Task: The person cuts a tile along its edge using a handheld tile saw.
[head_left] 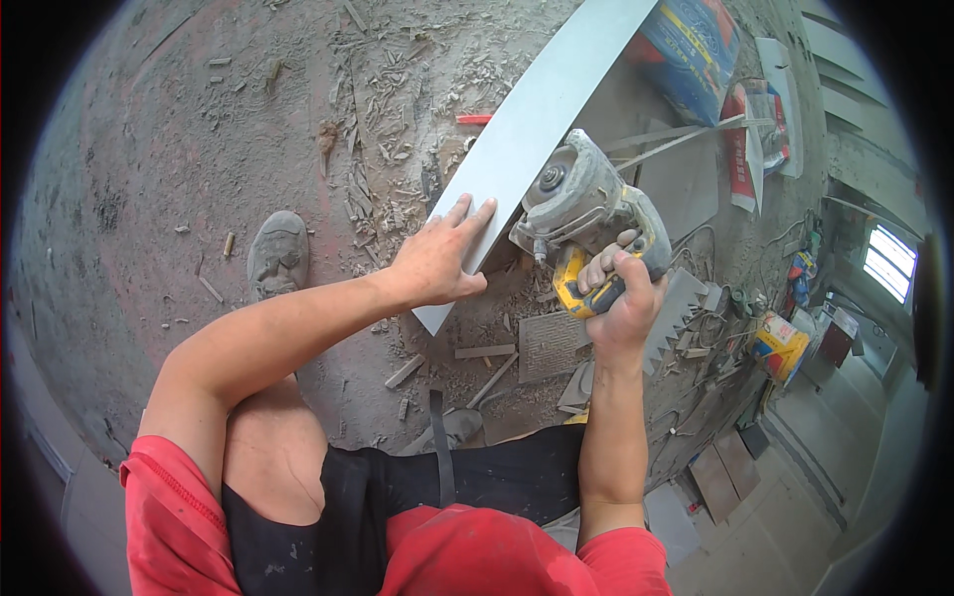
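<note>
A long pale strip of tile runs from the top edge down toward my knees, its pointed near end beside my left wrist. My left hand lies on that near part with its fingers stretched out. In my right hand is a dusty yellow and black handheld tile cutter, my fingers wrapped round its handle. The tool's guard and round hub sit against the right edge of the strip. Whether the blade touches the strip I cannot tell.
Offcuts and chips litter the dusty floor. A blue bag and a red and white package lie at the far right. A notched trowel and a yellow bucket are right of my tool. My shoe stands left.
</note>
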`<act>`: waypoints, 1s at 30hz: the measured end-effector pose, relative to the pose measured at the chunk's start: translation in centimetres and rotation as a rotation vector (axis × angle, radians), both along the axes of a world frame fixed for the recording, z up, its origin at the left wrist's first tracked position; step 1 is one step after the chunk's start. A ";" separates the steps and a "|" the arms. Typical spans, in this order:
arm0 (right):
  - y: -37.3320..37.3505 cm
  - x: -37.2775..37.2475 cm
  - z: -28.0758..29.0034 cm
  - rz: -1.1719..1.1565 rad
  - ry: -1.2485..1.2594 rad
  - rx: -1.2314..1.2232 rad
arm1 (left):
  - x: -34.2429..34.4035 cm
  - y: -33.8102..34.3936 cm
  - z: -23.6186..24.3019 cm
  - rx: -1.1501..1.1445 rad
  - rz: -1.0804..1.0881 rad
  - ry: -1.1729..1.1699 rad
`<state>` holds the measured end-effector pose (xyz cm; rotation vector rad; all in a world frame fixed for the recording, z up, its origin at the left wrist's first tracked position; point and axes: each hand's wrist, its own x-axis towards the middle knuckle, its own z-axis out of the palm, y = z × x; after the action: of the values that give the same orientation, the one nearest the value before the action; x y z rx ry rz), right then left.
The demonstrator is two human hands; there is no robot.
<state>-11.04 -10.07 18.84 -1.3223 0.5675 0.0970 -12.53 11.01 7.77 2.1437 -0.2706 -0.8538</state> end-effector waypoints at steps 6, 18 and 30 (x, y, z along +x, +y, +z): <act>0.1 -0.1 0.1 0.006 0.000 0.008 | 0.0 0.1 0.1 0.004 -0.003 0.006; 0.4 -0.6 0.2 0.004 0.015 0.001 | 0.2 0.2 0.2 0.011 -0.019 0.027; 0.9 -1.1 0.3 0.011 0.026 -0.005 | 0.0 0.3 0.0 -0.011 -0.003 0.020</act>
<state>-12.11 -9.21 19.19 -1.3311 0.5831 0.1214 -12.48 11.33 7.77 2.1241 -0.2683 -0.8729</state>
